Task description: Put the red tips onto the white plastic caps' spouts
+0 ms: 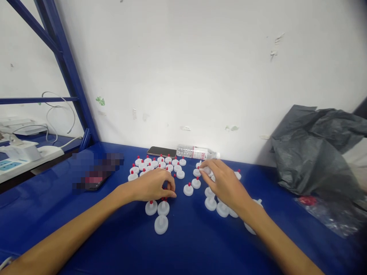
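In the head view my left hand is curled, thumb and fingers close together over small red tips; what it holds, if anything, is hidden. Just below it are white round caps with spouts, one with a red tip and one that shows no red. My right hand pinches a white spouted cap, partly covered by the fingers. Under and around that hand lie several white caps without red tips. Between my hands stand red-tipped white caps.
Many red-tipped caps cluster behind my left hand. A phone and a clear plastic bottle lie along the wall. On the right are a dark grey bag and a clear bag. A power strip sits left.
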`<state>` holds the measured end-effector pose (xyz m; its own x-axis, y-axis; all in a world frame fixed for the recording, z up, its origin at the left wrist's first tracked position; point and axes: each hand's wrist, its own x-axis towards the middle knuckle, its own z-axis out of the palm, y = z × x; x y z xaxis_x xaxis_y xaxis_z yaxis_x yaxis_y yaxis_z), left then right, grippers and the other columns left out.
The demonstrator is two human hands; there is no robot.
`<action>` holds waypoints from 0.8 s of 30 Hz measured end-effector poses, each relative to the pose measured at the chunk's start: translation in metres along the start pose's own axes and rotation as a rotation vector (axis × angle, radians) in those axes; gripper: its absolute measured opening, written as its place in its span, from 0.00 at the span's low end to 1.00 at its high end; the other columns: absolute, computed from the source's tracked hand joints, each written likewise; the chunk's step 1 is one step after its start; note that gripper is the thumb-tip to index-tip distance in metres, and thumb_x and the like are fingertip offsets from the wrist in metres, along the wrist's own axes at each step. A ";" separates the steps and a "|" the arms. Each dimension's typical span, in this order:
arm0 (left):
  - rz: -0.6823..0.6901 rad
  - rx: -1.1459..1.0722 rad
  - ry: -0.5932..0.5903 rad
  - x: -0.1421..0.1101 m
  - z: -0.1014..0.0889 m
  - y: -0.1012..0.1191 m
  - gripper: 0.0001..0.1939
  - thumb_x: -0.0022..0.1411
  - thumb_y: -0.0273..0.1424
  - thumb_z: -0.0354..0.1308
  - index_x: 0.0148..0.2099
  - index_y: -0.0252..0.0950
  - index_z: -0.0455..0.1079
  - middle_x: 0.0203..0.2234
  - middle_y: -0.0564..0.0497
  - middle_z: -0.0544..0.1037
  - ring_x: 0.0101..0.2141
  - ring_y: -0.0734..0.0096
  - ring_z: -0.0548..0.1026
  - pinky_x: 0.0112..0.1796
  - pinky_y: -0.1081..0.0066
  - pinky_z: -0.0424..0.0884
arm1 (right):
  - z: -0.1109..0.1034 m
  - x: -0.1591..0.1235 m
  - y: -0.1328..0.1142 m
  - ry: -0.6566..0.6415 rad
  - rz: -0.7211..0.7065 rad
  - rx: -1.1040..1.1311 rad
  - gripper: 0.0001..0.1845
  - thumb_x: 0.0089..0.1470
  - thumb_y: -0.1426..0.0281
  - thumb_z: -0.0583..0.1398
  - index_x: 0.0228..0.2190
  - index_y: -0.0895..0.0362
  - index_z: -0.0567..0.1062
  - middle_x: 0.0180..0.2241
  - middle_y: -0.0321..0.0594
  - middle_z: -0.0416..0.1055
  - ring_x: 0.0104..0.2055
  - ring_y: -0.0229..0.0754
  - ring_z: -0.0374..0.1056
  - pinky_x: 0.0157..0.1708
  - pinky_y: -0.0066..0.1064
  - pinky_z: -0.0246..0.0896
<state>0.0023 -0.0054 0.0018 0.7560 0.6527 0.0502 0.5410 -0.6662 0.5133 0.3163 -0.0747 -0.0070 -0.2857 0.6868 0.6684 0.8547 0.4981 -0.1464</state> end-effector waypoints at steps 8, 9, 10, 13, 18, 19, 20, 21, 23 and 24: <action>0.015 -0.023 0.049 0.002 -0.003 0.005 0.06 0.76 0.32 0.74 0.41 0.42 0.89 0.38 0.50 0.90 0.40 0.58 0.81 0.46 0.63 0.73 | 0.006 -0.003 -0.011 0.061 -0.152 -0.029 0.08 0.79 0.72 0.70 0.52 0.47 0.90 0.44 0.38 0.95 0.45 0.52 0.91 0.45 0.42 0.88; 0.015 -0.036 0.077 0.002 -0.004 0.007 0.07 0.77 0.34 0.72 0.42 0.41 0.88 0.36 0.51 0.89 0.38 0.59 0.79 0.45 0.63 0.72 | 0.007 -0.003 -0.012 0.059 -0.175 -0.047 0.08 0.78 0.72 0.71 0.51 0.47 0.90 0.43 0.37 0.95 0.44 0.52 0.91 0.45 0.42 0.87; 0.015 -0.061 0.108 0.002 -0.006 0.009 0.07 0.76 0.35 0.71 0.42 0.41 0.87 0.35 0.52 0.87 0.36 0.61 0.77 0.43 0.63 0.71 | 0.008 -0.004 -0.014 0.064 -0.200 -0.061 0.07 0.77 0.71 0.72 0.50 0.47 0.91 0.42 0.37 0.96 0.44 0.52 0.91 0.45 0.42 0.86; 0.022 -0.194 0.198 0.003 -0.006 0.013 0.07 0.72 0.37 0.70 0.41 0.40 0.86 0.33 0.54 0.83 0.34 0.65 0.73 0.38 0.66 0.68 | 0.009 -0.004 -0.022 0.093 -0.252 -0.076 0.06 0.75 0.72 0.74 0.46 0.47 0.91 0.42 0.37 0.96 0.44 0.51 0.90 0.47 0.42 0.85; 0.045 -0.397 0.297 0.005 -0.004 0.014 0.16 0.78 0.45 0.69 0.48 0.39 0.92 0.39 0.47 0.90 0.39 0.62 0.78 0.39 0.67 0.73 | 0.010 -0.005 -0.036 0.121 -0.273 -0.066 0.07 0.74 0.72 0.74 0.42 0.47 0.89 0.39 0.37 0.96 0.42 0.51 0.90 0.46 0.43 0.83; 0.052 -0.419 0.310 0.005 -0.004 0.014 0.17 0.80 0.45 0.69 0.50 0.38 0.93 0.41 0.46 0.92 0.41 0.60 0.81 0.41 0.66 0.76 | 0.010 -0.005 -0.038 0.125 -0.276 -0.060 0.07 0.74 0.72 0.74 0.41 0.47 0.88 0.39 0.36 0.95 0.41 0.52 0.90 0.46 0.44 0.83; 0.057 -0.437 0.323 0.005 -0.005 0.014 0.18 0.81 0.45 0.69 0.50 0.38 0.94 0.42 0.45 0.93 0.44 0.58 0.84 0.44 0.65 0.78 | 0.010 -0.005 -0.039 0.128 -0.278 -0.053 0.08 0.74 0.72 0.74 0.41 0.47 0.88 0.38 0.35 0.95 0.41 0.52 0.90 0.46 0.44 0.83; 0.056 -0.451 0.330 0.005 -0.006 0.015 0.17 0.81 0.45 0.70 0.50 0.38 0.94 0.43 0.44 0.94 0.45 0.57 0.85 0.46 0.65 0.80 | 0.010 -0.005 -0.040 0.130 -0.278 -0.048 0.08 0.74 0.72 0.73 0.41 0.47 0.88 0.38 0.35 0.95 0.41 0.52 0.90 0.46 0.44 0.83; 0.040 -0.483 0.333 0.005 -0.007 0.016 0.17 0.80 0.45 0.73 0.49 0.38 0.95 0.44 0.43 0.95 0.44 0.58 0.86 0.46 0.64 0.80 | 0.011 -0.005 -0.040 0.137 -0.272 -0.042 0.07 0.75 0.72 0.73 0.42 0.47 0.87 0.39 0.35 0.96 0.41 0.52 0.91 0.46 0.45 0.83; 0.033 -0.504 0.328 0.005 -0.006 0.017 0.17 0.79 0.45 0.74 0.48 0.37 0.95 0.43 0.43 0.96 0.43 0.58 0.86 0.45 0.65 0.80 | 0.011 -0.005 -0.040 0.140 -0.270 -0.041 0.07 0.75 0.72 0.73 0.42 0.47 0.87 0.39 0.35 0.96 0.41 0.52 0.91 0.47 0.44 0.82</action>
<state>0.0131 -0.0111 0.0163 0.5730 0.7653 0.2933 0.2176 -0.4870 0.8458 0.2784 -0.0923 -0.0119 -0.4447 0.4515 0.7735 0.7737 0.6288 0.0777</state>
